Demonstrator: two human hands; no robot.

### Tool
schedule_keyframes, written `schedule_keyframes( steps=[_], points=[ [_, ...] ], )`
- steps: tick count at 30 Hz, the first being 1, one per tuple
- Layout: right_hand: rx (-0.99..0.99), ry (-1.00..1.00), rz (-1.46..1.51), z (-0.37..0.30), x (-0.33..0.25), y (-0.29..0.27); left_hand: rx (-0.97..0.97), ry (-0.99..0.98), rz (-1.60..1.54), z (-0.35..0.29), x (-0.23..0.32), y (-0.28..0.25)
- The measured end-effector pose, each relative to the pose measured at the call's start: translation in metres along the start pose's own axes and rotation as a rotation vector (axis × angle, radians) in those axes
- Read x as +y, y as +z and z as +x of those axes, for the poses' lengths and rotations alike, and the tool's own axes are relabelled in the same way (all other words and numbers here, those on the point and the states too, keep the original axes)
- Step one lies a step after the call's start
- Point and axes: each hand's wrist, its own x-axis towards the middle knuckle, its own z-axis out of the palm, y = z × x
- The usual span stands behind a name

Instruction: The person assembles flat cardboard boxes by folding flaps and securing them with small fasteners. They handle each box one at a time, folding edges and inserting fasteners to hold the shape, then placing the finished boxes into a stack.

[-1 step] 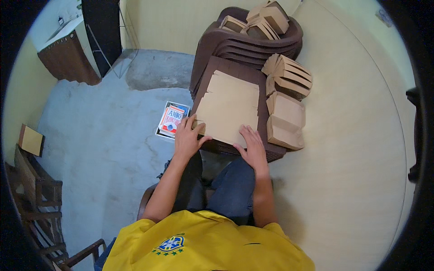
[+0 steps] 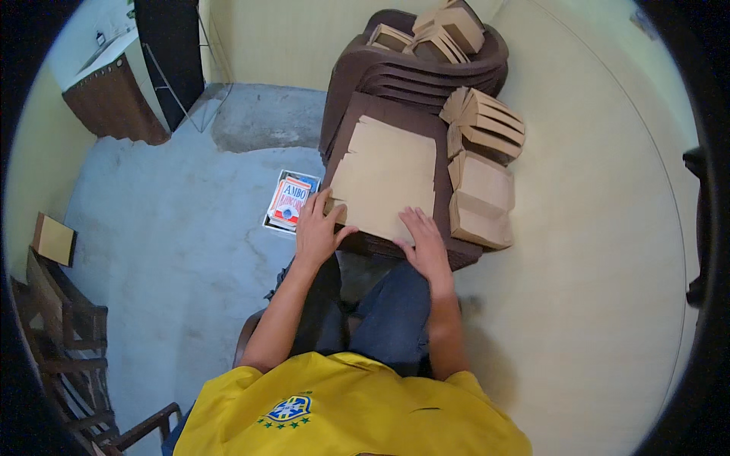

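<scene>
A flat sheet of brown cardboard (image 2: 386, 171) with slits cut along its edges lies on the seat of a stack of brown plastic chairs (image 2: 449, 205). My left hand (image 2: 314, 229) rests at the sheet's near left corner, fingers apart, with fingertips touching its edge. My right hand (image 2: 426, 247) lies on the near edge towards the right, its fingers stretched over the card and the thumb apart. Neither hand is closed on anything. The undersides of my fingers are hidden.
Right of the sheet sit an open cardboard box (image 2: 483, 201) and a bundle of folded cardboard (image 2: 490, 125). More folded boxes (image 2: 449, 34) rest atop the chair backs. On the floor at left stands a white tray of packets (image 2: 290, 201). Wooden furniture (image 2: 72, 342) stands at far left.
</scene>
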Motion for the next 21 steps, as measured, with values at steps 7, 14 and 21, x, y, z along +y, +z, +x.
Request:
schedule_keyframes(
  steps=[7, 14, 21],
  points=[
    [0.016, -0.132, -0.087, 0.001, 0.016, 0.016, -0.101, 0.261, -0.077, 0.02, -0.01, 0.012],
    [0.144, -0.207, -0.083, 0.003, 0.027, 0.025, -0.149, 0.355, -0.022, 0.037, -0.011, 0.002],
    [0.196, -0.073, 0.012, 0.025, 0.018, 0.025, -0.153, 0.328, 0.028, 0.055, -0.006, 0.016]
  ],
)
